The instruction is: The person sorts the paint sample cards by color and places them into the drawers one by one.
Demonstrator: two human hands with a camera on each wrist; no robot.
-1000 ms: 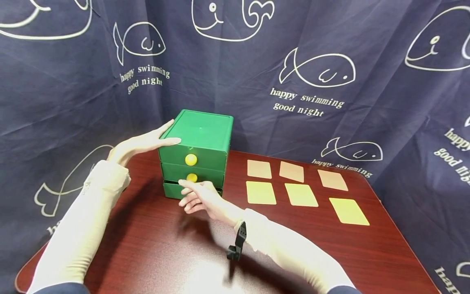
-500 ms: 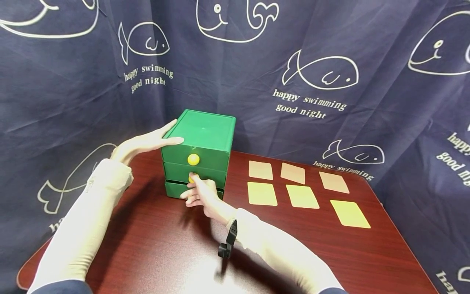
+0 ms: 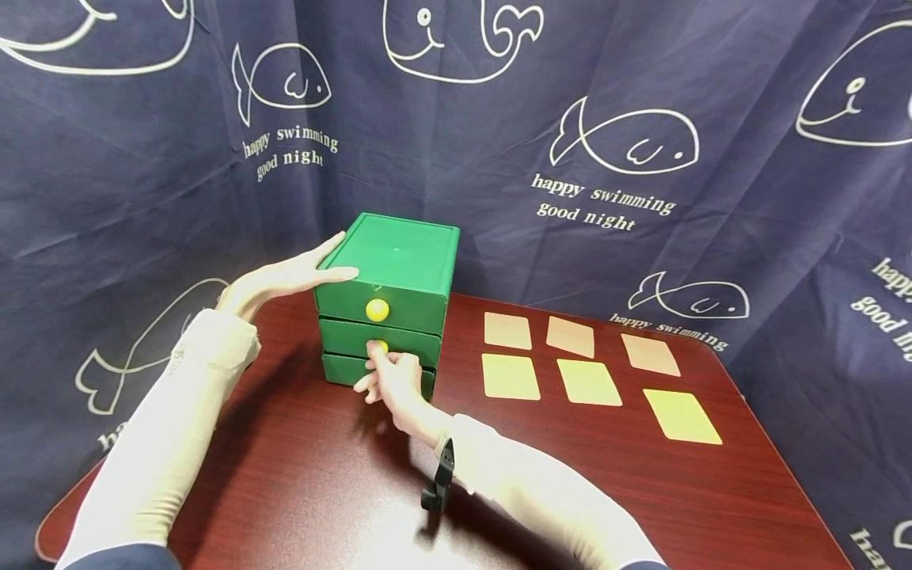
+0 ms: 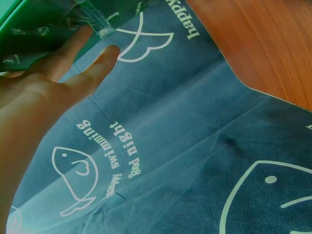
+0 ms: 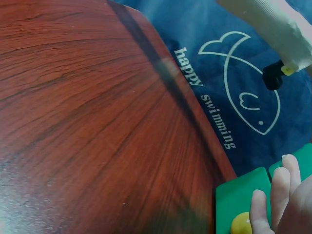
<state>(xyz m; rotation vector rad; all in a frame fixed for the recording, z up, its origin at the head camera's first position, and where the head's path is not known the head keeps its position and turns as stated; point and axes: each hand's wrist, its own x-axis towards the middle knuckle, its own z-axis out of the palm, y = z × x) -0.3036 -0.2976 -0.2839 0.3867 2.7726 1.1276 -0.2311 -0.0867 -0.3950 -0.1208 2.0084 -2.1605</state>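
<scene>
A green drawer cabinet [image 3: 402, 249] with three stacked drawers stands at the back of the table. My left hand [image 3: 285, 277] rests on its upper left edge, fingers spread along the side and thumb lying on the top. With thumb and fingers, my right hand [image 3: 400, 384] grips the yellow knob [image 3: 383, 346] of the middle drawer [image 3: 342, 332]. Above it, the top drawer's yellow knob [image 3: 377, 309] shows whole. My right hand partly covers the bottom drawer [image 3: 342, 369]; in the right wrist view its yellow knob [image 5: 241, 223] sits beside the fingers.
To the cabinet's right, three pink cards [image 3: 507, 330] lie in a back row and three yellow cards [image 3: 511, 376] in a front row on the brown table [image 3: 321, 475]. A dark blue curtain [image 3: 484, 245] with white fish drawings hangs close behind.
My right hand has moved up and in from below the middle knob to grip it. The middle drawer sits slightly further forward. My left hand stays on the cabinet.
</scene>
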